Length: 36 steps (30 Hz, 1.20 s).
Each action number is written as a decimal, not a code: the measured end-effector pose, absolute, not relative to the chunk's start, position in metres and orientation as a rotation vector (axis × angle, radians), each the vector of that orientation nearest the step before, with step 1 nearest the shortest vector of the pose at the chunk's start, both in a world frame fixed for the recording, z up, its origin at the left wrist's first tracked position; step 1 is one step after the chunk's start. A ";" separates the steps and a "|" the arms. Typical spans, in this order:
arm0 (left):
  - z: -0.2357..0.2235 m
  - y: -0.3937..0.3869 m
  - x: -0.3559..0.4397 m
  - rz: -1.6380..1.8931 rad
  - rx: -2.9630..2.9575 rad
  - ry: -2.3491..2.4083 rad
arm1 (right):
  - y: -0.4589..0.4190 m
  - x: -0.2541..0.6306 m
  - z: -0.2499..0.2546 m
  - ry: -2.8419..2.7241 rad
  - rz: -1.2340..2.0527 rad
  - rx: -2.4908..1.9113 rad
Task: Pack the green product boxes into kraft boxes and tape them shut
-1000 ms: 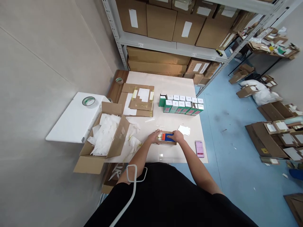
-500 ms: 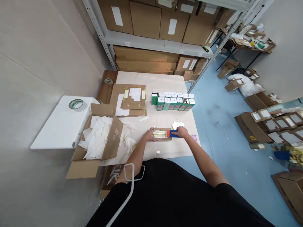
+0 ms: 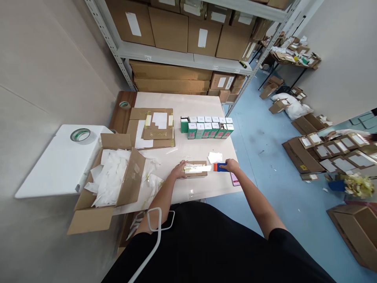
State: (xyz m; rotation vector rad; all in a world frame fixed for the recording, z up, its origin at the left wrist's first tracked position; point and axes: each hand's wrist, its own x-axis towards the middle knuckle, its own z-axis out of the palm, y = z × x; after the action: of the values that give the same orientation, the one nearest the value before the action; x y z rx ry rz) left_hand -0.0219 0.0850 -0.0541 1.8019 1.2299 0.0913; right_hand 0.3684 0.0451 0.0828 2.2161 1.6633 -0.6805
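A small brown cardboard box (image 3: 196, 169) lies near the front of the pale table (image 3: 188, 104). My left hand (image 3: 178, 170) rests flat against its left end with fingers stretched out. My right hand (image 3: 231, 166) is closed on a blue and red tape dispenser (image 3: 220, 167), which sits just past the box's right end. A shiny strip of clear tape (image 3: 197, 169) runs along the top of the box from the dispenser. A white slip of paper (image 3: 215, 157) lies just behind the dispenser.
Rows of green-and-white small cartons (image 3: 207, 127) stand mid-table. Flattened cardboard (image 3: 153, 127) lies to their left. An open box of white bags (image 3: 110, 179) sits at the left edge, beside a white board with a tape roll (image 3: 80, 135). A pink phone (image 3: 235, 179) lies under my right wrist. Shelving with boxes (image 3: 182, 29) stands behind.
My right hand has drawn the dispenser rightward across the box and past its end, leaving tape along the top. My left hand stayed at the left end. The view shifted.
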 end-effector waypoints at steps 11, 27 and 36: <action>-0.050 0.085 -0.018 0.039 1.802 1.245 | 0.044 0.364 0.067 1.591 -0.678 2.215; -0.052 0.077 -0.007 0.053 1.718 1.287 | 0.031 0.337 0.023 1.564 -0.730 2.212; -0.050 0.055 0.024 0.335 1.184 1.845 | 0.033 0.334 0.020 1.561 -0.760 2.238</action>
State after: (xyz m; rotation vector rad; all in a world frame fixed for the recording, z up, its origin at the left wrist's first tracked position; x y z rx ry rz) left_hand 0.0239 0.0552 -0.0503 1.1838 1.8452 0.3347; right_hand 0.3337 0.0327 0.0196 2.2378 1.5606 -0.7600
